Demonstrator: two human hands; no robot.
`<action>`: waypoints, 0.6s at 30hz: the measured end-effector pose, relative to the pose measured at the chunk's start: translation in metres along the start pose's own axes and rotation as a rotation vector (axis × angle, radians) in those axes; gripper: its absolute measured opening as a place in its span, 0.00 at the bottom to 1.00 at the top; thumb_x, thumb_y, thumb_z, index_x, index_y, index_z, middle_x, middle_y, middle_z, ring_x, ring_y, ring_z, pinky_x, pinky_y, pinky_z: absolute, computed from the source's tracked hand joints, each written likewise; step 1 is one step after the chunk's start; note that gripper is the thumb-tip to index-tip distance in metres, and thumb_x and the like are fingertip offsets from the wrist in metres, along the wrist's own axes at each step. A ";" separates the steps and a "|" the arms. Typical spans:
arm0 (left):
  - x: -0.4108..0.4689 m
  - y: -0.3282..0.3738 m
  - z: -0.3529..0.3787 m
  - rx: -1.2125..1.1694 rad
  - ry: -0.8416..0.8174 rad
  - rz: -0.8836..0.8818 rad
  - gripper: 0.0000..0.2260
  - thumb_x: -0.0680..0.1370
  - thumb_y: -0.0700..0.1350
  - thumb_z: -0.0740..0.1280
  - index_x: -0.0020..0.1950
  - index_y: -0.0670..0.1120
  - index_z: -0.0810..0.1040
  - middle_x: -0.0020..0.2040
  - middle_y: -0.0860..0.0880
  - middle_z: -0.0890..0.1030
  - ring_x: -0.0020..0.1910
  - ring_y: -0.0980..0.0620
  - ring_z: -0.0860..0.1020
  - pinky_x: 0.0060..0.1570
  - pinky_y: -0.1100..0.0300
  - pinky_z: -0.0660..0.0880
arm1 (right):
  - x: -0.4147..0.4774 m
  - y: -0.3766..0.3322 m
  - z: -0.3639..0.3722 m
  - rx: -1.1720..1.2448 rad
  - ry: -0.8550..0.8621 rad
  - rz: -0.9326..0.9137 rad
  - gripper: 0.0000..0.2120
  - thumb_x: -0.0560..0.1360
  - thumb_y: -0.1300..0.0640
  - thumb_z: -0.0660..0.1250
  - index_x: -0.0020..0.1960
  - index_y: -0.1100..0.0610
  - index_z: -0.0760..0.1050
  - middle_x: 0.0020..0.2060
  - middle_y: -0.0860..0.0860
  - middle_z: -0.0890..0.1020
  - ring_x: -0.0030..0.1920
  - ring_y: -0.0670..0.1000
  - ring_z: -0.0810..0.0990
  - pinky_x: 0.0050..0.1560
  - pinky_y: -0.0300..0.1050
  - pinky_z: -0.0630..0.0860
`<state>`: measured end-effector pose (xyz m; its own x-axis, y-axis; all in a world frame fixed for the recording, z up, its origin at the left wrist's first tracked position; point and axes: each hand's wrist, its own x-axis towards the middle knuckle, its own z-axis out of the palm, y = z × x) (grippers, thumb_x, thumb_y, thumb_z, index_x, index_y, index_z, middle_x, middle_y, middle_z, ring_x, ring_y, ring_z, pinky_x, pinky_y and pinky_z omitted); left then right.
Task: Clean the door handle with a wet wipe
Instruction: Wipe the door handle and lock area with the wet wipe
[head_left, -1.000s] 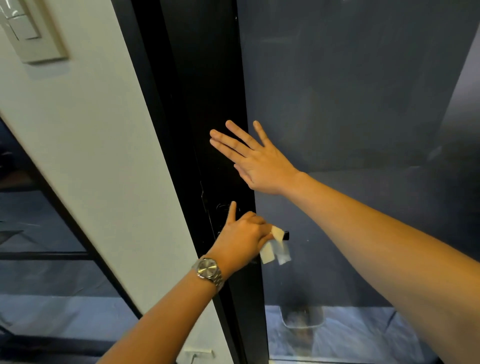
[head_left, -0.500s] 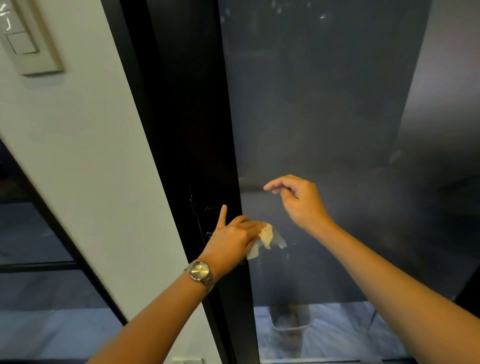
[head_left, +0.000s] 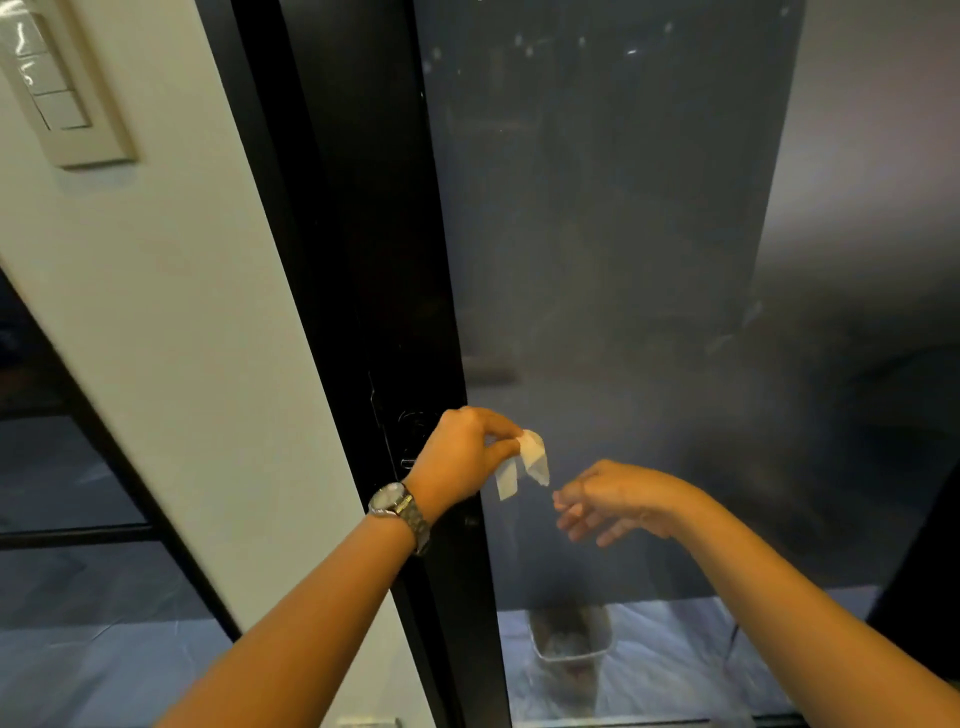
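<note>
Right hand (head_left: 613, 501) is dropping from the glass to just beside the wipe (head_left: 524, 462), fingers loosely curled, empty. Left hand (head_left: 462, 452) is pinching the wipe, hanging off the handle (head_left: 410, 460), which is mostly hidden. Wipe is looking small, white, crumpled; probably light, limp, damp, so a fingertip pinch at the bunched top suits.

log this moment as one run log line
stage: wiping | left hand: pinching wet wipe beside door handle | right hand: empty, loosely curled below wipe | handle mostly hidden behind left hand
</note>
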<state>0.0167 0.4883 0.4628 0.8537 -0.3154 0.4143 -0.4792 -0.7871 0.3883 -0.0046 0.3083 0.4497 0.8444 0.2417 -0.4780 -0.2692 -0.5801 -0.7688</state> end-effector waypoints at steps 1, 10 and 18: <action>0.003 0.002 -0.004 -0.027 -0.017 -0.063 0.09 0.75 0.45 0.68 0.51 0.43 0.82 0.50 0.46 0.83 0.46 0.54 0.79 0.47 0.70 0.69 | -0.002 0.001 0.000 0.007 -0.038 -0.021 0.13 0.78 0.52 0.63 0.56 0.59 0.74 0.44 0.52 0.82 0.44 0.49 0.81 0.49 0.46 0.76; 0.016 0.030 -0.010 -0.340 -0.091 -0.448 0.14 0.71 0.49 0.72 0.29 0.45 0.72 0.26 0.52 0.70 0.26 0.57 0.67 0.26 0.67 0.65 | -0.022 -0.030 0.006 0.087 0.124 -0.248 0.18 0.71 0.43 0.70 0.52 0.55 0.77 0.40 0.47 0.82 0.42 0.44 0.81 0.41 0.38 0.76; 0.006 0.039 -0.022 -0.420 -0.148 -0.582 0.16 0.74 0.53 0.67 0.33 0.43 0.77 0.27 0.51 0.74 0.26 0.55 0.68 0.25 0.64 0.63 | -0.017 -0.031 -0.005 0.423 0.389 -0.324 0.08 0.75 0.60 0.66 0.38 0.57 0.73 0.35 0.52 0.82 0.32 0.48 0.79 0.31 0.38 0.74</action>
<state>-0.0015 0.4670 0.4987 0.9982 0.0001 -0.0593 0.0480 -0.5887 0.8069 -0.0083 0.3182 0.4837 0.9977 0.0078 -0.0666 -0.0647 -0.1508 -0.9865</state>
